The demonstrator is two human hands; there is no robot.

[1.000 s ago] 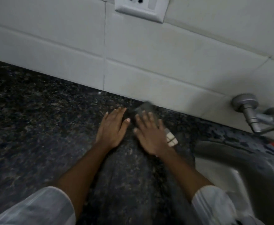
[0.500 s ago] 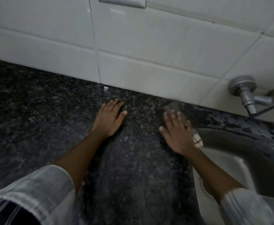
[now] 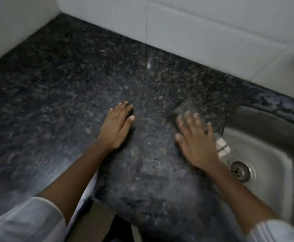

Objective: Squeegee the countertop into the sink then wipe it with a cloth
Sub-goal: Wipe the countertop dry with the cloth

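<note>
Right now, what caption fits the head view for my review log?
Right hand presses a dark wiper beside the sink; left hand rests flat on the countertop.

A home kitchen: speckled dark granite countertop (image 3: 73,95), white tiled wall (image 3: 203,32), and steel sink (image 3: 264,154) with drain (image 3: 239,170).

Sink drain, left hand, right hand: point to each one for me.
sink drain (image 3: 239,171), head view, perforated centre of the strainer.
left hand (image 3: 115,130), head view, back of the hand.
right hand (image 3: 196,144), head view, back of the hand.
</note>
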